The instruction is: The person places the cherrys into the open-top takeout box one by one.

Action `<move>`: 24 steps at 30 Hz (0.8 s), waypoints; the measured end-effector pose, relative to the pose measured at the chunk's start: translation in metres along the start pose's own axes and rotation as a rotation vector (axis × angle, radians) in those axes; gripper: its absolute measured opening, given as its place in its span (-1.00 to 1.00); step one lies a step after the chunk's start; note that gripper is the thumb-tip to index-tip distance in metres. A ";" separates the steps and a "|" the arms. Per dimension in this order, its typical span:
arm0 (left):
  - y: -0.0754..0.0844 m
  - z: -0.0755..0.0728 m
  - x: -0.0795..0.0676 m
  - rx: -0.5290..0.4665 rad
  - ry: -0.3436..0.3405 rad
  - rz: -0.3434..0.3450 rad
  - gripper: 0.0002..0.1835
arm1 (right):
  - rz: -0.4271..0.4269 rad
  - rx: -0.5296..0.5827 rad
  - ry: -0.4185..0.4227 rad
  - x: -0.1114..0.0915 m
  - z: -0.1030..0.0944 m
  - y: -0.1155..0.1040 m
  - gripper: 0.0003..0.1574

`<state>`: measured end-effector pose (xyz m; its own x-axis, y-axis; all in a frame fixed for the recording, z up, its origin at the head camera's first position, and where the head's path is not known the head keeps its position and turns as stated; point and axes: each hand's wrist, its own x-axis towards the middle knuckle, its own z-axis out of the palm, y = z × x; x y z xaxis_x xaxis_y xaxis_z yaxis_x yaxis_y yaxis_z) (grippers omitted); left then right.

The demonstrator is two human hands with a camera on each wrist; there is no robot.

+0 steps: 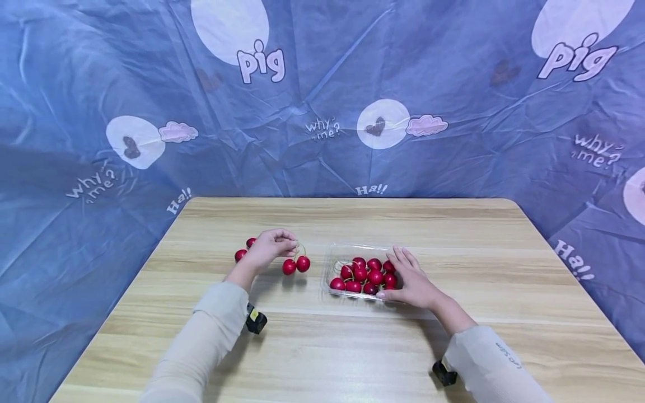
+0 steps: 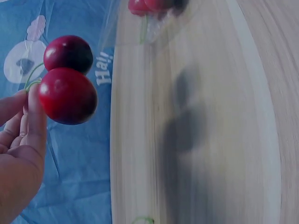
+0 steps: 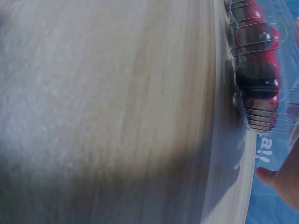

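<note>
My left hand [image 1: 272, 248] pinches the thin green stems [image 2: 32, 84] of a pair of cherries [image 1: 303, 263] between thumb and fingertips. The two red cherries hang side by side above the table, left of a clear plastic box [image 1: 325, 280]. Many glossy red cherries [image 1: 375, 276], some with stems, fill that box. At its right end rests my right hand [image 1: 413, 282], fingers extended along the far corner and thumb reaching toward the near rim. In the right wrist view the thumb [image 3: 267, 175] stands out straight beside the box's ribbed wall [image 3: 259, 122].
Two more cherries [image 1: 241, 255] lie on the wooden table [image 1: 322, 347] behind and left of the left hand. A blue printed cloth [image 1: 322, 162] hangs along the table's back and sides. Small black devices [image 1: 256, 320] sit at both wrists.
</note>
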<state>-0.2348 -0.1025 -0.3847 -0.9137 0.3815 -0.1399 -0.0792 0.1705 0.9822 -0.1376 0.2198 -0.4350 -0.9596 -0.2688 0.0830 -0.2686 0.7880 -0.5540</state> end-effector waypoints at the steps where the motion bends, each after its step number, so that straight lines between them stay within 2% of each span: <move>1: 0.001 0.002 0.001 -0.013 0.003 -0.001 -0.82 | 0.001 -0.001 0.000 0.000 0.000 0.000 0.24; 9: 0.002 0.025 0.011 -0.107 0.024 0.005 -0.85 | 0.011 -0.008 -0.003 0.000 -0.001 0.000 0.25; 16: -0.001 0.040 0.018 -0.145 0.028 0.007 -0.86 | 0.014 0.002 -0.007 -0.002 0.000 -0.001 0.26; 24: -0.001 0.059 0.023 -0.193 0.062 0.020 -0.86 | 0.008 0.007 0.002 -0.002 0.000 -0.002 0.24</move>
<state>-0.2321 -0.0409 -0.3967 -0.9383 0.3250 -0.1180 -0.1304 -0.0165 0.9913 -0.1354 0.2187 -0.4340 -0.9620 -0.2612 0.0796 -0.2599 0.7864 -0.5604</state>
